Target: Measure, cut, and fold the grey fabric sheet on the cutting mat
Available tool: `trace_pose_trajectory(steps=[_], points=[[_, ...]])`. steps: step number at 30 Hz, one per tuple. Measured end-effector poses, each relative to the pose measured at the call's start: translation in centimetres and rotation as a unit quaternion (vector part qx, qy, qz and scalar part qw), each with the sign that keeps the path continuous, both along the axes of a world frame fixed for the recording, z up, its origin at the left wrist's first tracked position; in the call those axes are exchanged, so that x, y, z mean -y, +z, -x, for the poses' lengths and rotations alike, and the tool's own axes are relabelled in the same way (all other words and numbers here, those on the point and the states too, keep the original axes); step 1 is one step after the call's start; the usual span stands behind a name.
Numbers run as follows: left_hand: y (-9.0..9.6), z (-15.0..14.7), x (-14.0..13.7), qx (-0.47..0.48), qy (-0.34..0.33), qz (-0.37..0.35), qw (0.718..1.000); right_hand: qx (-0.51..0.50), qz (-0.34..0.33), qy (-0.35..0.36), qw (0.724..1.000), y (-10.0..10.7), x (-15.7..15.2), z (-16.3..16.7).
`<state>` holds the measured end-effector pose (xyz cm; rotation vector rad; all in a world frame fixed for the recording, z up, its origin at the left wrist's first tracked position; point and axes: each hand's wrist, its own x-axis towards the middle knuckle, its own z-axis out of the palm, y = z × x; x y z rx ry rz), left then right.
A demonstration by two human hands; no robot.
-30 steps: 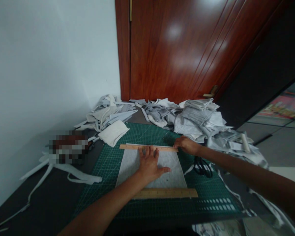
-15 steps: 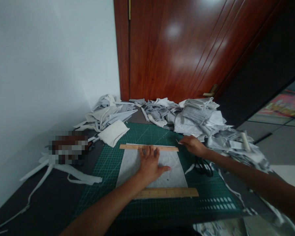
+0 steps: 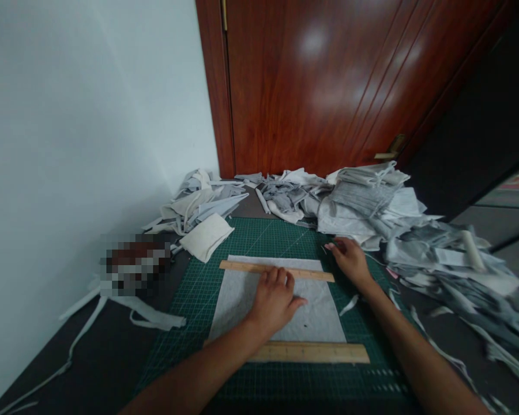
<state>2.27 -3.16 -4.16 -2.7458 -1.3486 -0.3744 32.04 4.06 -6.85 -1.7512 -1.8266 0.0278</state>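
A light grey cloth (image 3: 318, 308) lies flat on a green cutting mat (image 3: 168, 351). Across its far part runs a thin wooden ruler (image 3: 311, 275), slightly slanted, with a narrow band of cloth beyond it. My left hand (image 3: 274, 300) rests on this ruler, fingers bent over it and thumb stretched out to the right over the cloth. A wider wooden ruler (image 3: 315, 351) spans the near edge, partly covered by my left forearm. Right of the far ruler, my right hand (image 3: 350, 262) pinches a thin pale strip (image 3: 324, 249) at its fingertips, off the cloth.
Fabric scraps (image 3: 199, 199) are heaped at the back left, beside a folded cream cloth (image 3: 207, 236). Larger grey fabric piles (image 3: 363, 202) line the back and right. A loose scrap (image 3: 349, 305) lies by my right forearm. A wooden door (image 3: 307, 104) stands behind.
The far ruler has slid toward me, and the left fingers have curled in. My right hand remains beside the ruler's right end, its wrist turned. The view has shifted; black scissor handles are now hidden.
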Motion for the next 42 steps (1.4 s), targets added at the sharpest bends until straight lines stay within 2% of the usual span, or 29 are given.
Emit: trace_pose_trajectory(steps=[4, 6, 10, 13, 16, 22, 27, 30, 33, 35, 38, 42], points=[[-0.2, 0.0, 0.1, -0.023, -0.088, 0.009, 0.996, 0.006, 0.034, 0.152, 0.988, 1.5, 3.0, 1.6], [-0.1, 0.2, 0.1, -0.016, -0.105, 0.029, 0.994, 0.015, 0.053, 0.206, 0.977, 2.0, 3.7, 2.3], [0.7, 1.2, -0.3, 0.012, -0.125, 0.071, 0.990, 0.008, 0.063, 0.230, 0.971, 1.7, 3.9, 3.2], [1.1, 2.3, -1.0, 0.021, -0.153, 0.090, 0.984, -0.016, 0.054, 0.206, 0.977, 1.0, 3.8, 3.3], [1.3, 3.0, -1.8, 0.032, -0.136, 0.100, 0.985, -0.043, 0.036, 0.173, 0.983, 0.7, 3.4, 2.8], [1.6, 3.0, -2.7, 0.013, -0.044, 0.086, 0.995, -0.087, -0.058, 0.055, 0.993, 0.5, 1.5, -0.7], [1.9, 3.6, -3.5, -0.029, 0.028, 0.056, 0.998, -0.072, -0.111, -0.055, 0.990, 0.5, 0.6, -3.9], [1.6, 4.3, -4.4, -0.033, 0.066, 0.017, 0.997, -0.042, -0.125, -0.094, 0.987, 1.0, 0.9, -4.7], [1.2, 4.8, -5.4, -0.020, 0.091, -0.006, 0.996, -0.014, -0.134, -0.112, 0.985, 2.1, 1.9, -4.0], [1.1, 5.0, -5.7, -0.021, 0.089, -0.002, 0.996, 0.003, -0.132, -0.082, 0.988, 3.0, 3.1, -2.4], [1.4, 5.5, -5.9, -0.019, 0.091, 0.017, 0.996, 0.034, -0.092, 0.064, 0.993, 4.0, 6.4, 1.5], [2.1, 6.4, -6.4, -0.006, 0.121, 0.036, 0.992, 0.096, -0.010, 0.212, 0.973, 3.1, 12.9, 7.7]])
